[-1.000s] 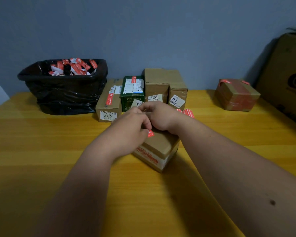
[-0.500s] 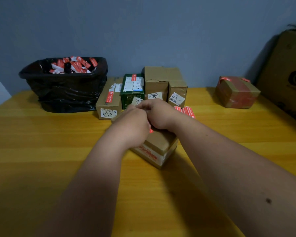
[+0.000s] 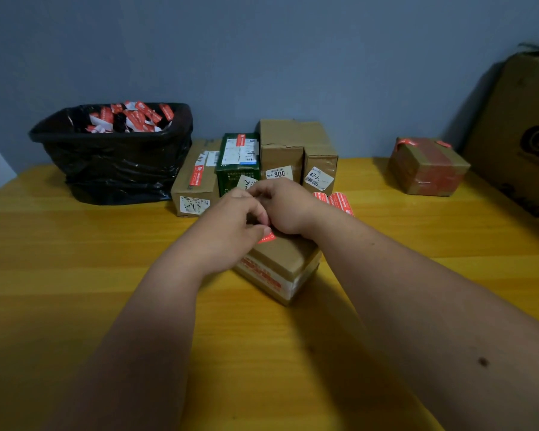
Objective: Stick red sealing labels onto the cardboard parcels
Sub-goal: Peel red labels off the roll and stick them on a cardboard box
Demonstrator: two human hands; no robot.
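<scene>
Yellow wooden table (image 3: 75, 306), black-lined bin (image 3: 115, 169) of paper scraps (image 3: 131, 118) at ten o'clock, blue-grey wall (image 3: 262, 57) behind

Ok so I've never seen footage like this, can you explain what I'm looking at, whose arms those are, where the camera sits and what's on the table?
No machine here: a person wears a camera on the head, looking down at their own arms. The left hand and right hand meet over a cardboard parcel on the yellow table, fingers curled around a red sealing label. Behind them stand more parcels, label rolls and a black bin full of peeled backings. A parcel already labelled sits far right.
</scene>
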